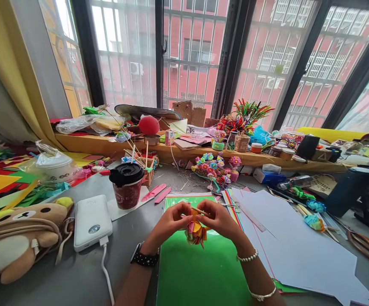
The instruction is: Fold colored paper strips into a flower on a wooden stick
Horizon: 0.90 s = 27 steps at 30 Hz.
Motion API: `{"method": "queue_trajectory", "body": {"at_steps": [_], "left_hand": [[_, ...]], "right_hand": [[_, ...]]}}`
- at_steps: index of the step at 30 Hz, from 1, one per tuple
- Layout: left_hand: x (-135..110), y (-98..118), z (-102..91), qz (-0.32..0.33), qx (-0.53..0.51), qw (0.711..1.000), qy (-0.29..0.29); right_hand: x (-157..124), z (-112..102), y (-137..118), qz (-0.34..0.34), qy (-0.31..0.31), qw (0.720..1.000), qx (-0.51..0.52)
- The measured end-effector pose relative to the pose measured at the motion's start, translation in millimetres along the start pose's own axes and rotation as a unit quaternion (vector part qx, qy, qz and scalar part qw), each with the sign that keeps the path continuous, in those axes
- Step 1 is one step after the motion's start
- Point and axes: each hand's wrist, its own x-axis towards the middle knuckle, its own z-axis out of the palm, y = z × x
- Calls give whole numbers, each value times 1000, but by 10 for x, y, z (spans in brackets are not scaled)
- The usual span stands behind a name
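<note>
Both my hands meet over a green sheet on the table. Between them hangs a folded paper flower in yellow, orange and pink, its petals pointing down. My left hand is closed, thumb and fingers pinching at the flower's base. From the other side my right hand pinches the same base, with a thin light-coloured stick or strip at its fingertips. Where the stick joins the flower is hidden by my fingers.
A lidded paper cup, a white power bank with a cable and a plush bear stand to the left. White paper sheets, scissors and a dark bottle lie to the right. Behind, craft flowers edge a cluttered windowsill.
</note>
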Motion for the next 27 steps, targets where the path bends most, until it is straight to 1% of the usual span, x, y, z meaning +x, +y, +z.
{"method": "queue_trajectory", "body": {"at_steps": [4,11,16,19,22,27], "left_hand": [[10,-21,4,16,-6,1000,6],[35,-84,-10,55,16,998,4],[18,-33,-15,42,28,998,22],[11,-19,-16,38,35,998,23],[19,-45,-25,45,31,998,22],[40,-98,-32,81,30,996,33]], "right_hand": [[-4,8,-11,-12,2,1000,-13],[0,3,-17,-26,18,998,-49],[-3,-27,-12,-42,19,996,-79],[-1,-32,-11,-46,18,995,-85],[3,-22,-10,-48,29,993,-104],[14,6,2,-60,57,988,-132]]}}
